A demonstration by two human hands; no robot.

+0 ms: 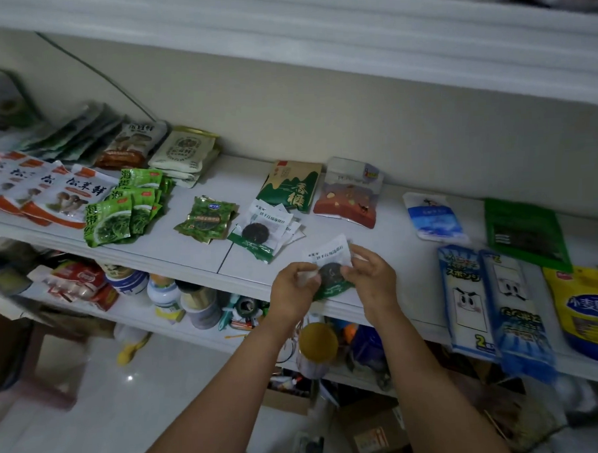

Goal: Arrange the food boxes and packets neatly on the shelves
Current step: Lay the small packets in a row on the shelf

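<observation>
Starting at the left, the mushroom packets (67,198) and the seaweed packets (125,213) are sitting fanned out on the shelf (196,254). Next comes a lone green packet (206,221), then the little stack (263,234) of white-and-green ones.

Just right of that stack and nearer, both hands are holding a matching held packet (328,257) over the shelf's near edge. The left hand (292,291) is pinching its left edge and the right hand (372,278) is pinching its right edge, fingers (352,258) curled on it. Its long axis is running far-to-near, white end far, pretty much lining up with the stack.

So the stack is lying far-left of the fingers, with the left hand being the closer one. I'm guessing it's going on top there, a short move. Sponge packs (465,301) are lying off right.
</observation>
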